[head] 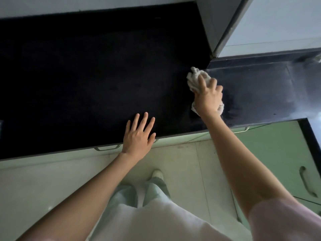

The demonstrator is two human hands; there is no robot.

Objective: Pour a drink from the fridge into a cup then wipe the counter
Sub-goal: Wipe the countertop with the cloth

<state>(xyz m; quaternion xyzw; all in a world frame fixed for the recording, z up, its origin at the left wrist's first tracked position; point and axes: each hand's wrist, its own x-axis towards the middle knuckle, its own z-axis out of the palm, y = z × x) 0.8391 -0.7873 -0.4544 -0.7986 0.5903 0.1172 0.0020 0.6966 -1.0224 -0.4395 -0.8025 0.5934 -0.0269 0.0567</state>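
Your right hand (pixel 208 96) grips a bunched cloth (pixel 195 79), pressing it onto the dark counter (pixel 86 75) to wipe; your left hand (pixel 139 136) rests flat, fingers spread, empty, steadying you at the near edge.

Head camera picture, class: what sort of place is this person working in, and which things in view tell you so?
Most likely a home kitchen. A long dark counter runs along the wall, pale green cabinet fronts with metal handles sit below it, and the right hand presses a crumpled pale cloth onto the counter.
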